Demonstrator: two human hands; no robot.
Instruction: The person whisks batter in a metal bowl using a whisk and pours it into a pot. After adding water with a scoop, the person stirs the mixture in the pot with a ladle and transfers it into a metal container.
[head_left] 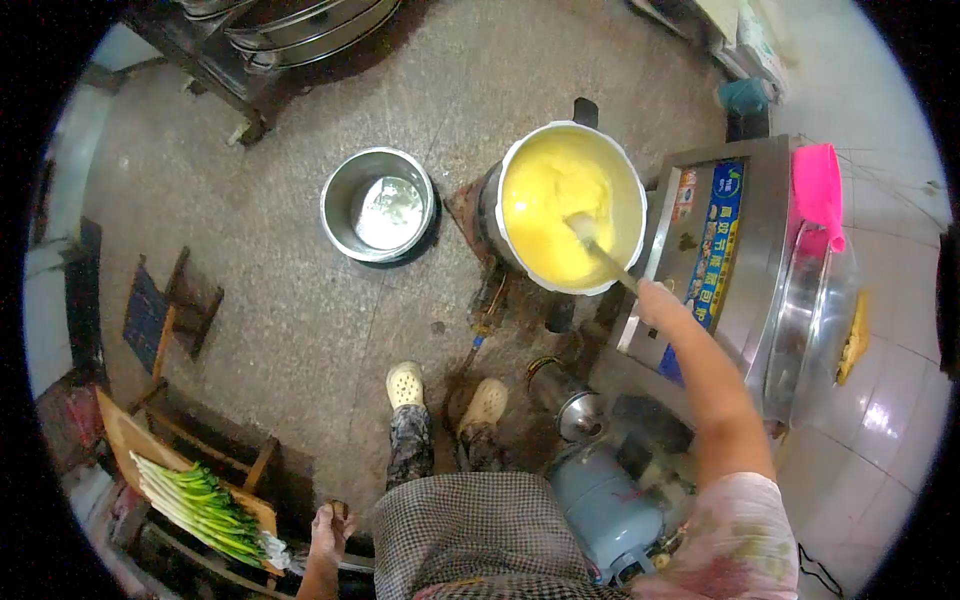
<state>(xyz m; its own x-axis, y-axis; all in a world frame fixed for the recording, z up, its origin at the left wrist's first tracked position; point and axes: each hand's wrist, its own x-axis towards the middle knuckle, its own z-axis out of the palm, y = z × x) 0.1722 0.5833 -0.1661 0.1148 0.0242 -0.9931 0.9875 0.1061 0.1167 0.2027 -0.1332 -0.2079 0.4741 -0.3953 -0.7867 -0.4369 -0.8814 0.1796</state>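
My right hand is closed around the handle of a long spatula. The spatula's pale head is partly sunk in a thick yellow mush, so its full shape is hidden. The mush fills much of a deep, light-metal pot with dark side handles, raised on a burner stand. Low beside my checked apron, my left hand hangs with its fingers curled and nothing visible in them.
An open metal pot with a shiny bottom stands on the floor. At right are a steel steamer cabinet and a pink scoop. A gas cylinder and metal canister are near my legs. Green onions lie on a board at left.
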